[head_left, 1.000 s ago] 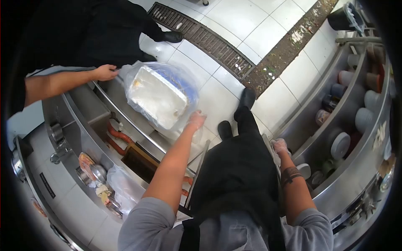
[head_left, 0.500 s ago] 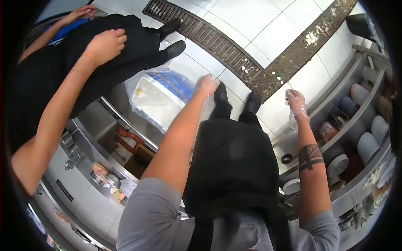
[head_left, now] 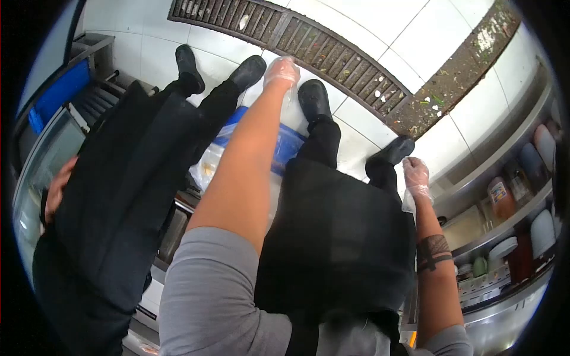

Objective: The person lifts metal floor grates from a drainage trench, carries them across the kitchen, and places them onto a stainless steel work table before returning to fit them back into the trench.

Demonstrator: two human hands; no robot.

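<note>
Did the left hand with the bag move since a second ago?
Yes. The left hand swung away from the steel counter toward the floor drain grate.

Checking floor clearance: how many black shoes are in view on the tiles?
4. Two shoes of the co-worker at upper left; two of the wearer at centre. None appears hidden.

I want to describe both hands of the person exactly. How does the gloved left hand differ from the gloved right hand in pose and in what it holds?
The left hand is stretched far forward over the white tiled floor and grips the clear plastic bag with a blue and white container; the right hand is drawn close to the black apron and pinches only a small piece of clear plastic. Both wear thin transparent gloves.
</note>
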